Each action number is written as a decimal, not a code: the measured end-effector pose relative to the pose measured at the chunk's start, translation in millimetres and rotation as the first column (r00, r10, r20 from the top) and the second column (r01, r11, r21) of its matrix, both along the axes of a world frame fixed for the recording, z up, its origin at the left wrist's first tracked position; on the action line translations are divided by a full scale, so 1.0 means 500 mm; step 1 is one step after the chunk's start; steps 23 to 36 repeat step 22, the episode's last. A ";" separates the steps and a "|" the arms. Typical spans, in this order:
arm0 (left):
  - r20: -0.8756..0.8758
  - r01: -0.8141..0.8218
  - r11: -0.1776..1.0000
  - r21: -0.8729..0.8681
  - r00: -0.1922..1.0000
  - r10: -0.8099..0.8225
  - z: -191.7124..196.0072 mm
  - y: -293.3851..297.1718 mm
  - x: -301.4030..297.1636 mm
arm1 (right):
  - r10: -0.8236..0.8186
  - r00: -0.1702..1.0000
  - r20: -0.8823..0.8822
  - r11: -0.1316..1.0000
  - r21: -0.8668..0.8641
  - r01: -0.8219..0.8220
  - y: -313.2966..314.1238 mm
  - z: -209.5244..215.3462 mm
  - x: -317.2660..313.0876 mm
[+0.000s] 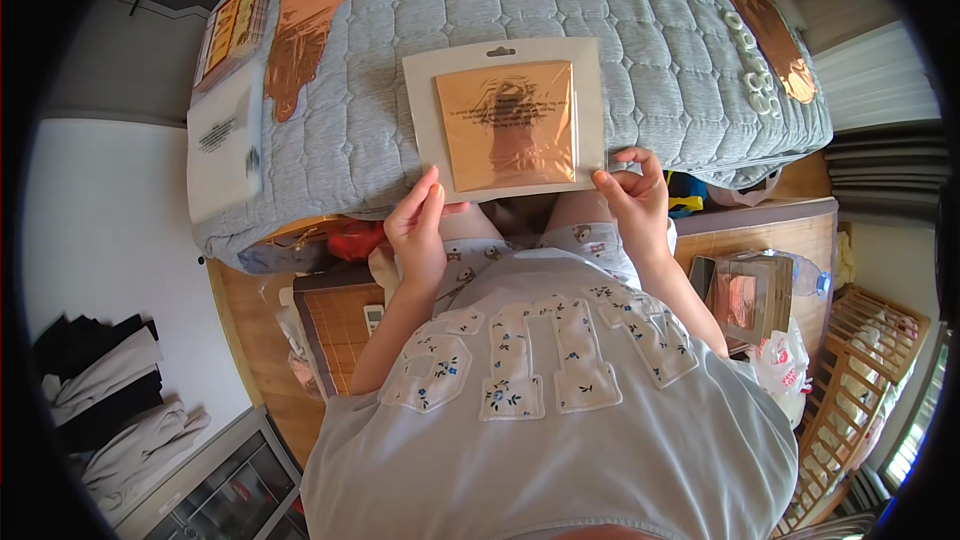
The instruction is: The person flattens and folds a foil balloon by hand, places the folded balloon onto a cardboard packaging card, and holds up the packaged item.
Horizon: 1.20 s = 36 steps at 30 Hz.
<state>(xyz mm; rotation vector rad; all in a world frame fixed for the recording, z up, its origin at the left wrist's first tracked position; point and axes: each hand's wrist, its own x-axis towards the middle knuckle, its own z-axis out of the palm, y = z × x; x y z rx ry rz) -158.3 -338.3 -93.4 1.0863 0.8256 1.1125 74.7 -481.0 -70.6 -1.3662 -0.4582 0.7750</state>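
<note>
Flat white packet (506,118) with copper foil sheet inside, lying on grey quilted bed (640,30). Pinched at lower corners: left hand (418,232) and right hand (634,198), fingers closed on edge. Likely opening stage; needs seam peeled. Copper balloons (310,10) up-left of packet.

The person wears a loose, pale grey-blue T-shirt (560,440) with short sleeves. Across its chest run big white block letters (545,350), sewn on and sprinkled with small blue flowers. Below it show light shorts (590,238) with a small dark print. Both forearms and hands are bare.
</note>
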 end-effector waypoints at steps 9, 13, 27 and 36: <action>-0.065 0.026 0.999 0.018 0.998 -0.025 -0.009 0.005 -0.017 | 0.098 0.995 -0.030 0.995 -0.034 -0.099 -0.019 0.005 0.003; 0.186 0.042 0.999 0.031 0.981 -0.047 -0.025 -0.017 -0.018 | 0.105 0.994 -0.013 0.992 -0.073 -0.106 -0.027 0.008 0.001; -0.279 0.872 0.462 -0.163 0.409 -0.869 -0.190 -0.026 0.009 | 0.447 0.891 0.080 0.888 -0.159 -0.431 -0.041 -0.023 -0.021; -0.279 0.872 0.462 -0.163 0.409 -0.869 -0.190 -0.026 0.009 | 0.447 0.891 0.080 0.888 -0.159 -0.431 -0.041 -0.023 -0.021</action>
